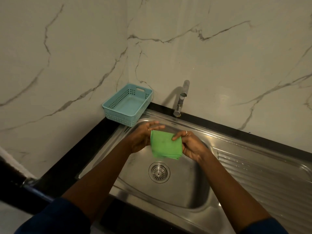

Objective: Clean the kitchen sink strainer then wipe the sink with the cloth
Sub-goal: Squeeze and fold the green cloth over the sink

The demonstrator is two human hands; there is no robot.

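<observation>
Right hand (191, 146) pinches cloth (164, 146), left hand (142, 138) touches it; strainer (159, 172) in sink (185, 193).

The cloth (166, 145) was seen to be plain bright green. The basket (118, 114) was coloured pale turquoise, its walls patterned with rows of small holes. The sink (185, 195) was finished in silvery grey steel, with parallel ridges marked across its drainboard (263, 176). Radial slots were cut into the silver strainer (159, 172). The wall (219, 56) was patterned as white marble veined with grey. The surface (94, 141) was coloured black, and the sleeves (55, 217) dark blue.
</observation>
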